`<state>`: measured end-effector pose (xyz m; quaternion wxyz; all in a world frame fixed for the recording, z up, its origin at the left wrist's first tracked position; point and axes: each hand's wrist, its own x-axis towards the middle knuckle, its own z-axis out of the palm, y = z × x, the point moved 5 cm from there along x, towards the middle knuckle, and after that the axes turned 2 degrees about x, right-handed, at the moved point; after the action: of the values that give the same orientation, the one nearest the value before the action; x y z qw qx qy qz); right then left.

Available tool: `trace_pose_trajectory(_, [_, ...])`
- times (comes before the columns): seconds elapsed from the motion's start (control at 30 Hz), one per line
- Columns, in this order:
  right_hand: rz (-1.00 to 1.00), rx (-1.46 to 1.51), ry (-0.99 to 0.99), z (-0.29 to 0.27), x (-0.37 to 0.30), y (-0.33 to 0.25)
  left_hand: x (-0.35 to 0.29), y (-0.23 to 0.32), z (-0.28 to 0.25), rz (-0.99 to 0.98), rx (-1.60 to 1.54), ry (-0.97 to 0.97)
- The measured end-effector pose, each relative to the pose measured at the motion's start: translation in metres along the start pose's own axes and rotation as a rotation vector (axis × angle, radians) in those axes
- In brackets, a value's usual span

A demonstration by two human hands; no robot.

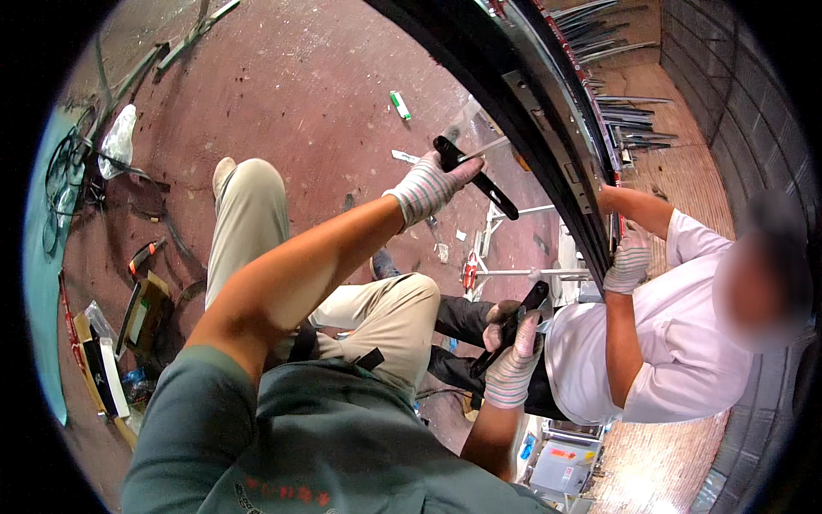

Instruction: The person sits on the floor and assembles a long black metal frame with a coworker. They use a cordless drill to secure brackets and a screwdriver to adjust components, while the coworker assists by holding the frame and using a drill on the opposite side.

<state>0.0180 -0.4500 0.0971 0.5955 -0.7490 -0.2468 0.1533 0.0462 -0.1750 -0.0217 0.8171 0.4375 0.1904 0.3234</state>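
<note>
My left hand (428,184), in a striped knit glove, grips a long black door handle (497,196) with rounded ends. A thin pale rod juts from its side toward a dark frame (548,141). Lower down, my right hand (514,364), gloved alike, is closed around a second black door handle (534,296), held tilted in front of my knee. Its fingers partly cover that handle. Both handles are apart from the frame, as far as I can see.
A co-worker in a white shirt (659,334) stands at right, a gloved hand (629,257) on the frame. On the reddish floor lie a green-and-white marker-like tube (400,105), an orange-and-black tool (145,255), cables (64,176) and an opened cardboard box (147,317). Metal strips (634,128) lie beyond the frame.
</note>
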Motion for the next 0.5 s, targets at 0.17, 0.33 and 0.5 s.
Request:
trace_pose_trajectory(0.17, [0.024, 0.061, -0.016, 0.004, -0.001, 0.001, -0.006, 0.004, -0.001, 0.045, -0.088, 0.010])
trace_pose_trajectory(0.33, [0.055, 0.062, -0.018, 0.000, 0.000, 0.011, -0.009, 0.011, 0.003, 0.080, -0.241, 0.028])
trace_pose_trajectory(0.5, [0.103, 0.067, -0.017, -0.002, -0.006, 0.018, -0.011, 0.018, -0.004, 0.153, -0.098, -0.007])
